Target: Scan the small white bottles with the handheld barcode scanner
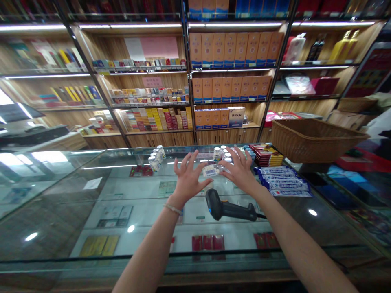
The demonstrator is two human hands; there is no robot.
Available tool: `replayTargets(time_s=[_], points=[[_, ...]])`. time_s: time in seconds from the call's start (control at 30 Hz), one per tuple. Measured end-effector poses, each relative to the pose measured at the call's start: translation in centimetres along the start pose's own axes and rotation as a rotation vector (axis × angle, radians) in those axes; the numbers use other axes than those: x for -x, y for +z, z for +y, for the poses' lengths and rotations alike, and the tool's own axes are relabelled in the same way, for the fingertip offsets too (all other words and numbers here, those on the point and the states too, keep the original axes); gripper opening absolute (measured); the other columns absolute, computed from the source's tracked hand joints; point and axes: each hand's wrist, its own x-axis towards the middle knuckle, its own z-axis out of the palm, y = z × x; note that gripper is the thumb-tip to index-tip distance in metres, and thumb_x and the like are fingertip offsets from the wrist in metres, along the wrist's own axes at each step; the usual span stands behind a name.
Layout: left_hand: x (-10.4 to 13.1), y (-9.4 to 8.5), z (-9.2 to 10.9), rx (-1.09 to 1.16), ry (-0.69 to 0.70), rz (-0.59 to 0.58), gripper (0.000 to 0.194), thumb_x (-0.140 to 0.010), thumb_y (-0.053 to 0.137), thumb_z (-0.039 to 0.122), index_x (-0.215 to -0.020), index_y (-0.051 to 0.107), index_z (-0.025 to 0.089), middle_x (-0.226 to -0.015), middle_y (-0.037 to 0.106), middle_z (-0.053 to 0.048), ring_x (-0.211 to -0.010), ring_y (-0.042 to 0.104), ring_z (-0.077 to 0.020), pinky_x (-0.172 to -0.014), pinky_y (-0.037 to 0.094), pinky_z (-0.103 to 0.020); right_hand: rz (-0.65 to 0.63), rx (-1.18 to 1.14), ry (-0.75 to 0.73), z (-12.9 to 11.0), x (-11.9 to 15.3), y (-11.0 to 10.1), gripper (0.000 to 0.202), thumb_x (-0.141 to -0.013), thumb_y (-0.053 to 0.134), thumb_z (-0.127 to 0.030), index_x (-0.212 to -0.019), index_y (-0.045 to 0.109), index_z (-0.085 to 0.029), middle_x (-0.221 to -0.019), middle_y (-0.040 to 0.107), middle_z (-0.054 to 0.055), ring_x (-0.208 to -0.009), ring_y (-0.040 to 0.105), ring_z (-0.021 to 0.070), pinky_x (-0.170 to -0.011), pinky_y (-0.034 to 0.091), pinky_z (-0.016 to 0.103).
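In the head view, a small clear bottle (211,170) with a white barcode label lies on its side above the glass counter. My right hand (241,171) pinches its right end between thumb and forefinger, the other fingers raised. At the bottle's left end is my left hand (187,181), fingers spread and thumb stretched out just below the label; whether its forefinger touches the bottle I cannot tell. A black barcode scanner (229,208) rests on the glass just below both hands, its cable passing behind my right forearm.
Small white-capped bottles (157,158) form a group on the left; more bottles (217,154) stand behind my right hand. To the right are blue-and-white packets (284,181), red and yellow packs (265,155) and a wicker basket (317,140). Stocked shelves (233,70) line the wall.
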Motion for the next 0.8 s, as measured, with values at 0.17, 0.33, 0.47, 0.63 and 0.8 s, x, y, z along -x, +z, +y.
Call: replayTargets(time_s=[0.17, 0.33, 0.47, 0.63, 0.8], points=[[0.1, 0.0, -0.2, -0.023, 0.005, 0.017, 0.044, -0.081, 0.072, 0.059, -0.118, 0.07, 0.036, -0.165, 0.035, -0.005, -0.15, 0.031, -0.0351, -0.124, -0.004, -0.06, -0.005, 0.002, -0.006, 0.0, 0.2, -0.1, 0.03, -0.088, 0.073, -0.044, -0.115, 0.072, -0.031, -0.158, 0.044, 0.011, -0.151, 0.026, 0.0356, -0.121, 0.011, 0.063], [0.2, 0.4, -0.3, -0.017, 0.015, 0.033, 0.038, -0.082, 0.072, 0.058, -0.113, 0.071, 0.036, -0.164, 0.037, -0.004, -0.15, 0.031, -0.0338, -0.124, -0.003, -0.06, -0.054, 0.028, -0.019, -0.1, -0.3, -0.6, 0.034, -0.091, 0.07, -0.044, -0.123, 0.07, -0.032, -0.16, 0.042, 0.011, -0.151, 0.026, 0.0357, -0.121, 0.01, 0.064], [0.3, 0.7, -0.5, -0.014, -0.019, 0.044, 0.038, -0.081, 0.073, 0.057, -0.114, 0.071, 0.036, -0.164, 0.038, -0.004, -0.15, 0.031, -0.0344, -0.124, -0.002, -0.061, -0.112, 0.054, -0.017, -1.2, -0.7, -2.5, 0.056, -0.093, 0.066, -0.042, -0.144, 0.055, -0.025, -0.163, 0.035, 0.016, -0.153, 0.023, 0.0363, -0.122, 0.009, 0.062], [0.4, 1.0, -0.7, -0.015, -0.05, 0.045, 0.039, -0.082, 0.073, 0.056, -0.115, 0.071, 0.037, -0.164, 0.036, -0.005, -0.151, 0.029, -0.0348, -0.123, 0.0, -0.062, -0.205, -0.033, -0.077, -3.3, 2.4, -4.8, 0.073, -0.095, 0.057, -0.055, -0.157, 0.036, -0.023, -0.167, 0.027, 0.014, -0.156, 0.014, 0.0336, -0.124, 0.009, 0.059], [0.4, 1.2, -0.8, -0.008, -0.071, 0.038, 0.037, -0.082, 0.072, 0.056, -0.114, 0.072, 0.036, -0.165, 0.035, -0.004, -0.151, 0.028, -0.035, -0.123, 0.0, -0.062, -0.353, -0.116, -0.095, -4.3, 7.4, -4.2, 0.1, -0.08, 0.062, -0.076, -0.159, 0.031, -0.022, -0.168, 0.021, 0.019, -0.156, 0.012, 0.038, -0.122, 0.01, 0.064]])
